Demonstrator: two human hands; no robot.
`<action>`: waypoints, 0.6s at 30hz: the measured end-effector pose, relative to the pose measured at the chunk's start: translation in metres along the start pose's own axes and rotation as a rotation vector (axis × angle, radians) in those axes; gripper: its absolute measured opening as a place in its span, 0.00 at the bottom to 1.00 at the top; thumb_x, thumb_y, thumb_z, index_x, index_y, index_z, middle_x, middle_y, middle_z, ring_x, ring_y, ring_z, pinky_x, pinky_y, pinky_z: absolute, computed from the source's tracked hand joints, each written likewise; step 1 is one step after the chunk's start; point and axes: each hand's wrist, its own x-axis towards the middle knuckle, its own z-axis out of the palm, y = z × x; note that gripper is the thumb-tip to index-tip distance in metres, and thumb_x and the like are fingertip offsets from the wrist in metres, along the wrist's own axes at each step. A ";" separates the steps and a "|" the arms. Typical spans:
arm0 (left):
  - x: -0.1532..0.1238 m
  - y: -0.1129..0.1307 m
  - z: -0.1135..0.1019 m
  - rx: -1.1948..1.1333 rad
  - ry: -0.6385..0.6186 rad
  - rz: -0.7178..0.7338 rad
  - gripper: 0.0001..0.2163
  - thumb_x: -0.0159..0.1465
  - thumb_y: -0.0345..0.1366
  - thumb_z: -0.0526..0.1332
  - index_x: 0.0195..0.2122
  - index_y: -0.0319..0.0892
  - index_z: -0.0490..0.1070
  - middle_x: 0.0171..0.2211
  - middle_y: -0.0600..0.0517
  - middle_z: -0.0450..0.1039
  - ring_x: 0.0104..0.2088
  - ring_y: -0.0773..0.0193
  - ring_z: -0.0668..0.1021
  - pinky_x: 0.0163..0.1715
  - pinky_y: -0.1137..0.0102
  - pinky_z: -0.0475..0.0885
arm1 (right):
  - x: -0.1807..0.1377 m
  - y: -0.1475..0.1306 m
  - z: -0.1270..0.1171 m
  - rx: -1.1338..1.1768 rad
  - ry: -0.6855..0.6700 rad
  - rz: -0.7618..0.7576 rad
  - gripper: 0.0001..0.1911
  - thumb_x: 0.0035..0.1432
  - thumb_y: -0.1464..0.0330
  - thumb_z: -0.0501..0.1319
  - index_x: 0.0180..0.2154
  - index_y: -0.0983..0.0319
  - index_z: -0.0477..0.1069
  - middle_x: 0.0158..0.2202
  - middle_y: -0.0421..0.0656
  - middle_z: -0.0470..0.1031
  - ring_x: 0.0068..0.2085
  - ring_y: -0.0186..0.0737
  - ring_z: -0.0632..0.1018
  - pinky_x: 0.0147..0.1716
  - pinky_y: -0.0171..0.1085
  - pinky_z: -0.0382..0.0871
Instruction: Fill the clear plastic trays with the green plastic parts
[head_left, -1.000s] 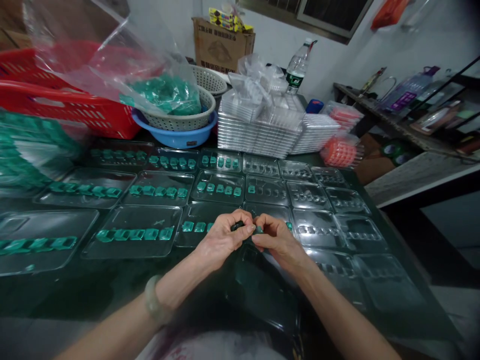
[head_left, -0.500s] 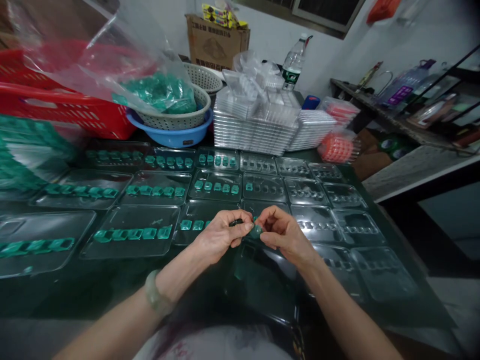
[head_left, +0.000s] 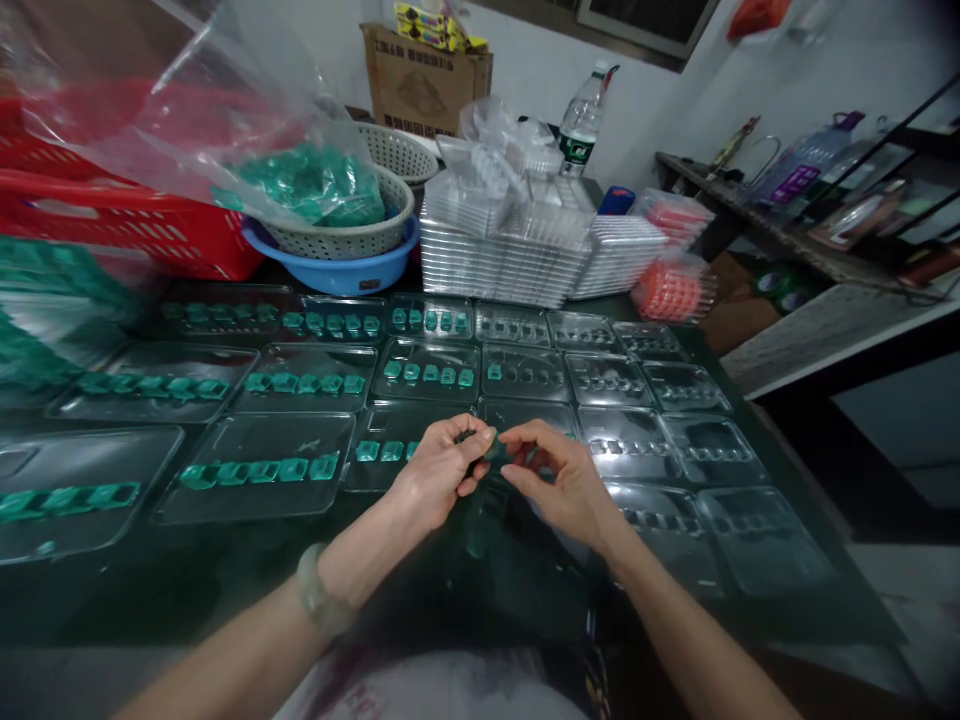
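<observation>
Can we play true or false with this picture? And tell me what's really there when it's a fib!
1. The left hand has a small dark thing in its fingers. True.
2. A pale bangle is on the right wrist. False: the bangle is on the left wrist.
3. The blue basin is under a pale colander. True.
4. The big basket on the left is yellow. False: the basket is red.
5. The right hand has its thumb tip and first fingertip apart. True.
6. The trays along the right edge hold green pieces. False: those trays show just see-through plastic.
</observation>
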 end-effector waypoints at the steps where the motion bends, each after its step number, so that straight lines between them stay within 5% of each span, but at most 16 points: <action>1: 0.001 -0.001 0.000 -0.001 -0.004 -0.007 0.08 0.52 0.38 0.60 0.25 0.39 0.63 0.16 0.57 0.59 0.15 0.75 0.61 0.10 0.80 0.47 | 0.000 0.000 0.001 -0.066 0.013 -0.025 0.10 0.49 0.71 0.58 0.37 0.59 0.67 0.32 0.41 0.67 0.32 0.34 0.69 0.29 0.33 0.63; 11: 0.006 0.000 -0.006 -0.250 -0.005 -0.134 0.06 0.51 0.33 0.61 0.28 0.37 0.66 0.23 0.54 0.63 0.18 0.74 0.67 0.12 0.80 0.51 | 0.014 0.002 -0.002 -0.306 0.005 -0.163 0.05 0.52 0.71 0.55 0.33 0.60 0.68 0.28 0.41 0.67 0.30 0.34 0.69 0.28 0.33 0.62; 18: 0.004 0.006 -0.022 -0.338 0.002 -0.167 0.07 0.52 0.33 0.60 0.32 0.36 0.68 0.30 0.50 0.66 0.23 0.70 0.69 0.15 0.77 0.56 | 0.089 0.056 -0.041 -0.622 0.209 -0.122 0.08 0.51 0.68 0.56 0.34 0.63 0.70 0.30 0.42 0.70 0.30 0.34 0.70 0.31 0.33 0.63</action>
